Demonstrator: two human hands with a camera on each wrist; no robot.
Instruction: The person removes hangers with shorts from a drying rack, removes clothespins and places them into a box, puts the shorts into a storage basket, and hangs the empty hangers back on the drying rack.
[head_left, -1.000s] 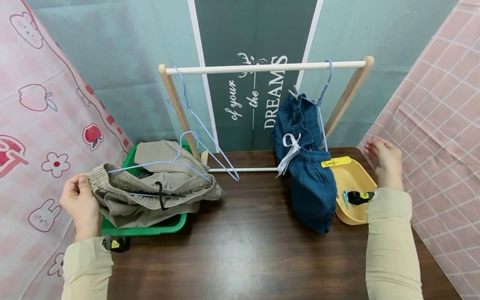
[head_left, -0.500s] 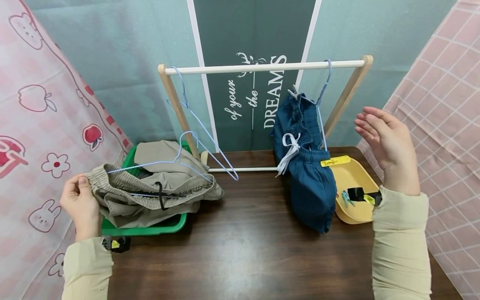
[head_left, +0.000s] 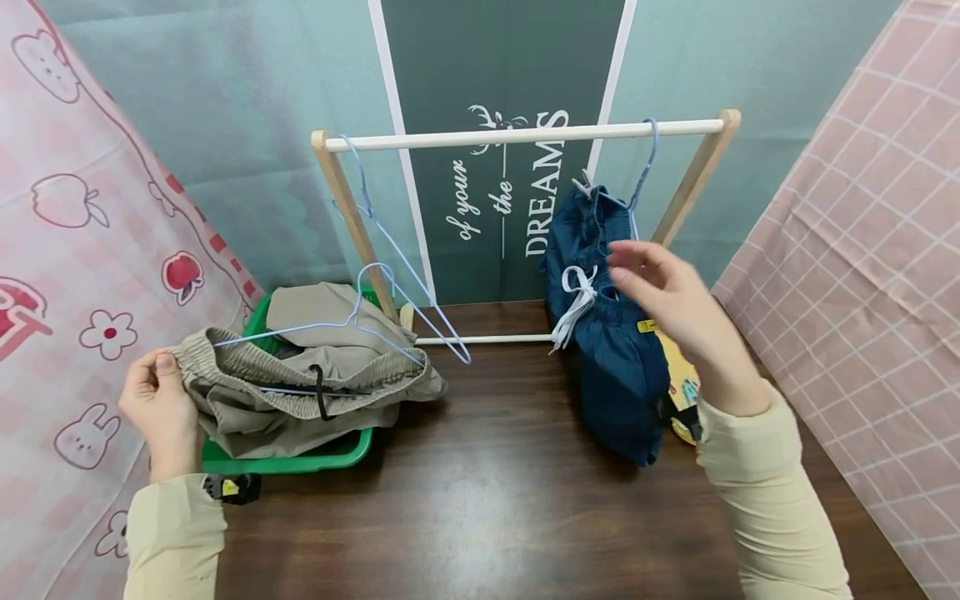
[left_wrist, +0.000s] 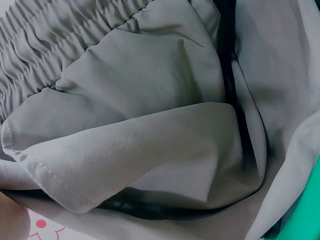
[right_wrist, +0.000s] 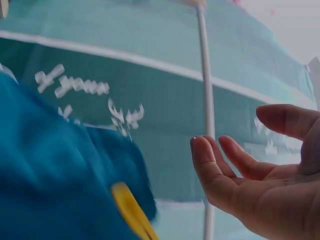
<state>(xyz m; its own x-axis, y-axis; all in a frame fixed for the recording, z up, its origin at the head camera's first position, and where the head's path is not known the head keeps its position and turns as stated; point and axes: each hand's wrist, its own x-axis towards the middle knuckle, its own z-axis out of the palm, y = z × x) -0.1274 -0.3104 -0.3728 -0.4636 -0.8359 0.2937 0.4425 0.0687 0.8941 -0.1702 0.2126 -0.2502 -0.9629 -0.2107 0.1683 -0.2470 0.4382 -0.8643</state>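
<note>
At the left, my left hand [head_left: 159, 408] pinches the elastic waistband of a pair of grey shorts [head_left: 255, 433] between thumb and fingers. A light blue hanger [head_left: 322, 323] lies partly inside the waistband, and a black cord hangs across it. The left wrist view is filled with the grey fabric [left_wrist: 150, 70]. My right hand [head_left: 671, 296] is in the air in front of blue shorts [head_left: 618, 383], its fingers loosely bent and holding nothing. These shorts hang from a hanger, with a white clip [head_left: 587, 185] and a yellow clothespin [head_left: 647, 326] on the waistband.
A clothes rack with a white bar [head_left: 480, 136] stands at the back, an unloaded blue hanger [head_left: 367, 211] at its left end. Under the grey shorts is a green basket [head_left: 315, 462]. The yellow tray [head_left: 675, 367] holding small clips is partly hidden behind my right arm.
My right hand has risen from beside the yellow tray, then swung left to the front of the blue shorts. The left hand keeps its hold on the grey waistband, unmoved.
</note>
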